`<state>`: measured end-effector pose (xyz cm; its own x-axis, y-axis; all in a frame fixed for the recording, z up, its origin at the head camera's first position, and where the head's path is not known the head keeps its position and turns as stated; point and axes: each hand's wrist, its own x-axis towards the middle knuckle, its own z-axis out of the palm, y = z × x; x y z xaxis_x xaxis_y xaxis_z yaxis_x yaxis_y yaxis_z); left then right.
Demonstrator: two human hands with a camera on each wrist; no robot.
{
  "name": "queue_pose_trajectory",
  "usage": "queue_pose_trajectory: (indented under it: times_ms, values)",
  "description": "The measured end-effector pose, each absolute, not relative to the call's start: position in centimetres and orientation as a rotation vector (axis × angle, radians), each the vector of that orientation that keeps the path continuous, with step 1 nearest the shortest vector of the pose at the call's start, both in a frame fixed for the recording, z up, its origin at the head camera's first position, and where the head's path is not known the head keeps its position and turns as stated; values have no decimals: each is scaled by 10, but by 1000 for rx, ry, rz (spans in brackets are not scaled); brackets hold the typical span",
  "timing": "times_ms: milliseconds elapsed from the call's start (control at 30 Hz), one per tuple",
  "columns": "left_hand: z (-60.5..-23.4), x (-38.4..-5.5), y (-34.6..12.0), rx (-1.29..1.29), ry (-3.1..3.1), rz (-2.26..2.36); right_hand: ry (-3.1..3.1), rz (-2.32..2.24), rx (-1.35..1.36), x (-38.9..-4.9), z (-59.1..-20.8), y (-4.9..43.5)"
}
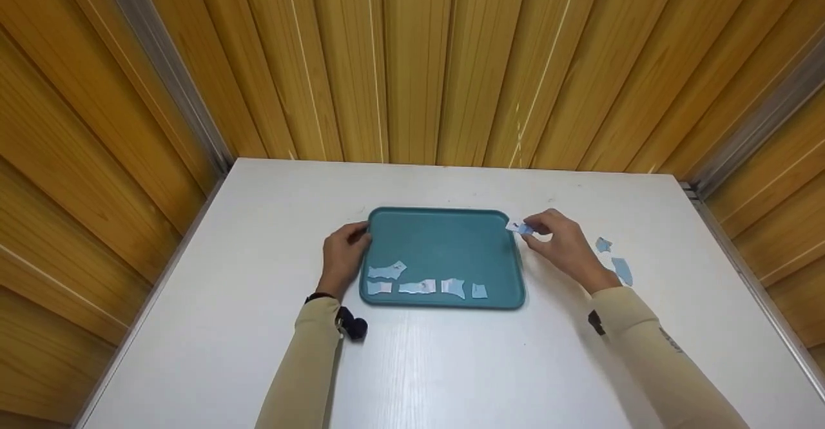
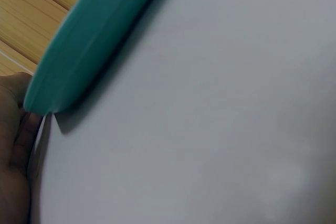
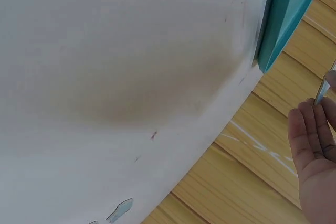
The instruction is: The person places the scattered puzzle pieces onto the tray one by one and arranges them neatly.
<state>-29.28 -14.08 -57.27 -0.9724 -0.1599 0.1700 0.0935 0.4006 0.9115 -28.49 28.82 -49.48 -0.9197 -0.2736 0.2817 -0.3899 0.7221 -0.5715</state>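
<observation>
A teal tray [image 1: 445, 242] lies on the white table. At its left edge, my left hand [image 1: 345, 252] holds the rim between thumb and fingers; the left wrist view shows the fingers [image 2: 26, 137] beside the tray's side [image 2: 89, 45]. Just over the tray's right rim, my right hand [image 1: 564, 245] pinches a small blue-and-white paper piece [image 1: 517, 227] between thumb and fingertips. Along the tray's near edge is a row of torn-edged paper pieces [image 1: 417, 286], with another piece [image 1: 387, 270] above the row's left end.
To the right of my right hand, loose paper pieces [image 1: 622, 271] lie on the table [image 1: 451, 364], partly behind the wrist. Wood-look panel walls [image 1: 412, 62] stand along the table's back and sides.
</observation>
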Motion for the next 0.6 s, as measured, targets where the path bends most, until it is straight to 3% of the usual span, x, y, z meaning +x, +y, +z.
queue_pose_trajectory:
  times_ms: [600]
  values:
    - [-573,-292,-141,40,-2419,-1586,-2719,1032,711,-279,-496,243]
